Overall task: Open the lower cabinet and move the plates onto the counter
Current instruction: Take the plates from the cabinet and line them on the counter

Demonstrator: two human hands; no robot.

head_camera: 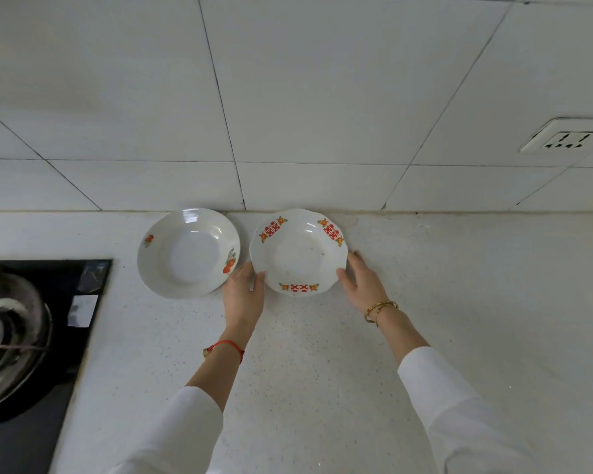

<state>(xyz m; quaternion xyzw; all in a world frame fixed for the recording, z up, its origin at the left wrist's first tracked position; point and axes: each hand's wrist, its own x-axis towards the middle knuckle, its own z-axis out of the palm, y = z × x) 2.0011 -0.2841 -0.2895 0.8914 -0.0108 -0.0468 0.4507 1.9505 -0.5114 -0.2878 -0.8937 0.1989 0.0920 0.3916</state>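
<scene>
Two white plates lie side by side on the speckled white counter (pixel 322 364), close to the tiled wall. The left plate (pixel 188 253) has small orange fruit prints on its rim. The right plate (pixel 298 251) has a scalloped rim with red character marks. My left hand (pixel 243 292) grips the right plate's left rim, thumb on top. My right hand (pixel 362 280) holds its right rim. The plate rests on or just above the counter; I cannot tell which. The lower cabinet is out of view.
A black gas hob (pixel 31 336) with a metal burner fills the left edge of the counter. A white wall socket (pixel 567 138) sits on the tiles at the upper right. Bare counter stretches to the right of the plates and towards me.
</scene>
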